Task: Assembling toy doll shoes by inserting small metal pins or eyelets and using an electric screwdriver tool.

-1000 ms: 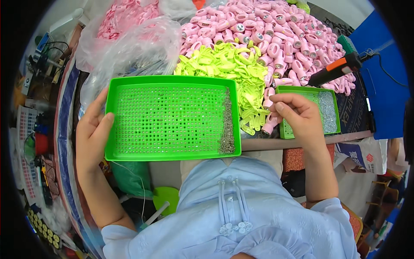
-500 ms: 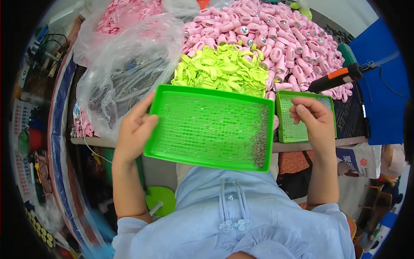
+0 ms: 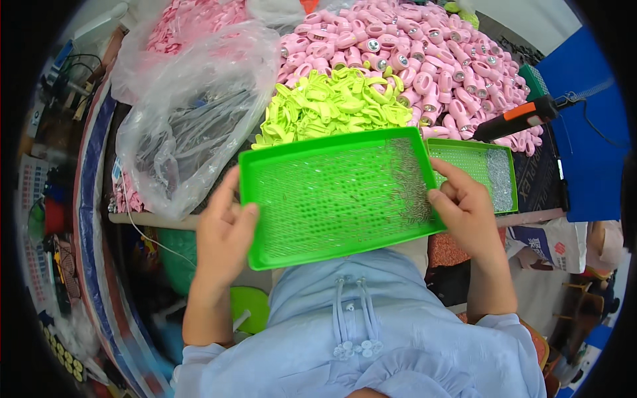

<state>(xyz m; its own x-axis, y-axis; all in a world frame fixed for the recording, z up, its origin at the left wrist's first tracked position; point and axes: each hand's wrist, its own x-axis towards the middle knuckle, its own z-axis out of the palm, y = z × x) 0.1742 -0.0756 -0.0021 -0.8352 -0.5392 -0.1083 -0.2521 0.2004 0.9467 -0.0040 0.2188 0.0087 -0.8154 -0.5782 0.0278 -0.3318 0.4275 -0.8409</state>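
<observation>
A green perforated tray [image 3: 318,255] is held up in front of me, its right end raised a little. My left hand [image 3: 225,229] grips its left edge, thumb on the near side. At the opposite end my right hand [image 3: 461,205] has its thumb and fingers closed on the rim. Inside the tray, small thin metal pins [image 3: 410,182] are piled along the right end, and fine pieces are spread over the rest of the bottom.
Behind the tray lie yellow-green plastic parts [image 3: 332,103] and a heap of pink plastic housings [image 3: 458,66]. A second green tray [image 3: 451,149] holds small silvery pieces. An electric screwdriver [image 3: 517,119] hangs at right. Clear plastic bags [image 3: 192,126] lie at left.
My right hand has come left and down and taken hold of the tray's right rim. The tray has shifted right, and its right end has risen.
</observation>
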